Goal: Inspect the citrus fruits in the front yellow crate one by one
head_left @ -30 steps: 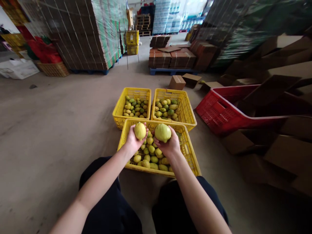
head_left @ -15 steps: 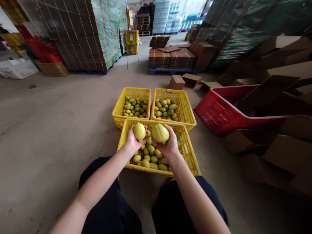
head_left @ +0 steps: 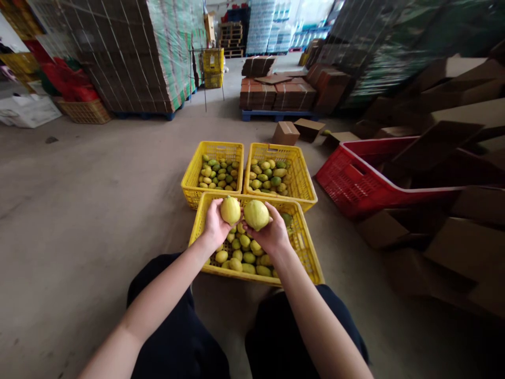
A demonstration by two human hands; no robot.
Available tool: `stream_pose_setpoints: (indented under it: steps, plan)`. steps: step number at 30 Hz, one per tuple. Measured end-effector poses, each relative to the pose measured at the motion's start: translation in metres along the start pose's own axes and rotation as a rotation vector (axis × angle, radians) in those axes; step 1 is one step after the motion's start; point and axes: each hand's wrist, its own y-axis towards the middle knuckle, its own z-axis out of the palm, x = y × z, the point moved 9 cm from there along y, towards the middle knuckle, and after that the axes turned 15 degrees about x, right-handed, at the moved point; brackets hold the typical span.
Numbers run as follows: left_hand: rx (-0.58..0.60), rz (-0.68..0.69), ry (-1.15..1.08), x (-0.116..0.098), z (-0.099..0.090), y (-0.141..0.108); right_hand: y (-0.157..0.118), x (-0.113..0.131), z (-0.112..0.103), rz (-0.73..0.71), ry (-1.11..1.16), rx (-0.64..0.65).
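My left hand [head_left: 214, 223] is closed around a yellow lemon [head_left: 230, 210]. Close beside it, my right hand [head_left: 274, 231] grips a larger, greenish-yellow lemon [head_left: 256, 215]. Both fruits are held up over the near yellow crate [head_left: 311, 258], in which several yellow and green lemons [head_left: 249, 257] lie loose. Behind it stand two more yellow crates side by side, the far left crate [head_left: 190, 181] and the far right crate [head_left: 303, 181], each partly filled with similar fruit. My hands and forearms hide part of the near crate's contents.
A red crate [head_left: 347, 184] with cardboard in it stands to the right, amid open cardboard boxes [head_left: 465, 247]. Bundled flat cartons [head_left: 294, 97] rest on a blue pallet [head_left: 268, 115] farther back. A tall wrapped stack [head_left: 118, 58] rises at the back left.
Both lemons have turned in my hands. The left one has shifted slightly right and the right one slightly left, so they are closer together. The crates have not moved.
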Motion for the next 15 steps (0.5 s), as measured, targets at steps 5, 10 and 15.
stream_pose_setpoints:
  steps: [5,10,15]
  plan:
    - [0.004,0.128,0.143,-0.009,0.003,0.003,-0.004,0.005,0.004,-0.051,-0.033,-0.023]
    - [0.121,0.267,0.347,-0.018,0.006,0.006,-0.005,0.008,0.003,-0.086,-0.047,-0.054]
    - [0.172,0.416,0.648,-0.033,0.017,-0.005,-0.005,0.007,0.000,-0.077,-0.036,-0.086]
